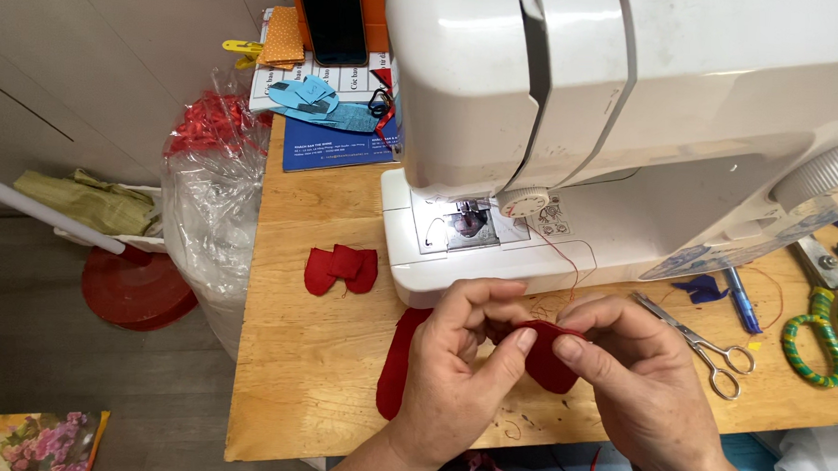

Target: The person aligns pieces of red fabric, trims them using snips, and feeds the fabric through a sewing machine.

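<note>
Pinching a small red fabric piece (547,356) between both thumbs and forefingers, the person works low in the middle of the frame, right in front of the white sewing machine (574,129). The left hand (456,360) and right hand (635,367) are both closed on that piece, fingertips nearly meeting, probably to fold or line up an edge close to the needle area (470,221). A red thread (569,256) trails down from the machine toward the piece. Under the left hand a longer red strip (396,362) lies flat on the wooden table (309,372), and a little pile of cut red pieces (341,269) waits left of the machine, handy to grab. Small silver scissors (706,339) sit just right of the right hand, with bigger green-handled shears (825,324) at the far right edge. A clear plastic bag (209,198) hangs off the table's left side.
</note>
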